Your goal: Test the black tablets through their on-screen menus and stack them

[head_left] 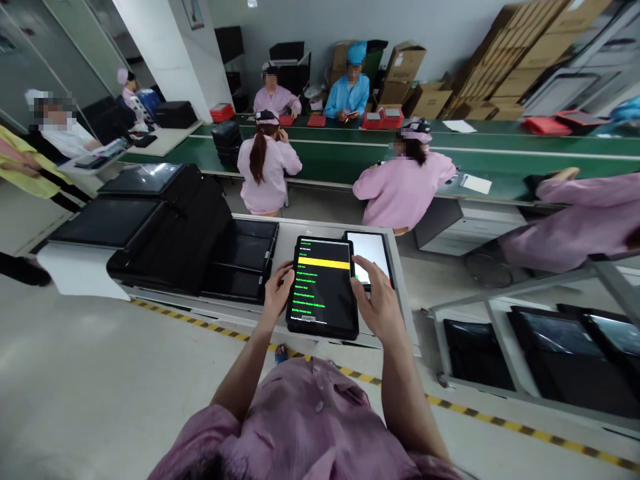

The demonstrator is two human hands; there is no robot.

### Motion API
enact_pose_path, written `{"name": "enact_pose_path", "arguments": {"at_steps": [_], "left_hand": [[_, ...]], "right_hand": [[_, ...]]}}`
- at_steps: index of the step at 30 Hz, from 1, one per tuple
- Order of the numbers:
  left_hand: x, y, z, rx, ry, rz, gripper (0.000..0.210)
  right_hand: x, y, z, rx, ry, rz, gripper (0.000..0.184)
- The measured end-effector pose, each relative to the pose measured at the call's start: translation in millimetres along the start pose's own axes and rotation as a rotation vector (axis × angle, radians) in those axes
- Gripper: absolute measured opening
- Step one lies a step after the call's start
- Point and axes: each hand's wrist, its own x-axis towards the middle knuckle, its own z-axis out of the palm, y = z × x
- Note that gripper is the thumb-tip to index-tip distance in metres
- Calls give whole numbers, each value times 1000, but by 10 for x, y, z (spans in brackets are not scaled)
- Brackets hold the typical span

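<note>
A black tablet shows a dark screen with green text lines and one yellow bar, tilted up toward me above the bench. My left hand grips its left edge, thumb at the front and the other fingers partly hidden behind. At the right edge is my right hand, its fingers spread apart, with thumb and index fingertip close to the screen's border; whether they touch it I cannot tell. Behind the right hand, a second tablet with a white lit screen lies on the bench, partly covered.
On the white bench, black trays and stacked black cases stand to my left. A metal cart holding black trays is at right. Co-workers sit along a green conveyor ahead. Yellow-black tape marks the floor.
</note>
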Motion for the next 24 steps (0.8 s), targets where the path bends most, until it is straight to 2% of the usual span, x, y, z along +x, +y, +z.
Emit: {"name": "enact_pose_path", "arguments": {"at_steps": [3,5,8,10,13,15,17,20,24], "left_hand": [[40,57,-47,247,33,167,36],[80,113,-49,388,12,294,39],[139,223,10,501,-89,418,40],[172,307,72,496,-167,429,39],[210,414,154,361,-285,344,30],[223,433,189,260,-315,276,23],[223,382,208,206,-222,234,22],[215,196,216,216,11,121,33],[227,-20,208,292,96,-80,44]], "right_hand": [[-117,153,-1,100,52,247,56],[-181,297,26,229,2,427,59],[-258,459,61,483,-68,628,57],[-306,520,72,628,-55,723,57],[-364,648,74,807,25,846,62],[-368,816,51,876,131,920,63],[-319,1059,-7,909,243,965,62],[-132,1505,-161,911,357,924,55],[208,2035,-323,863,432,835,55]]}}
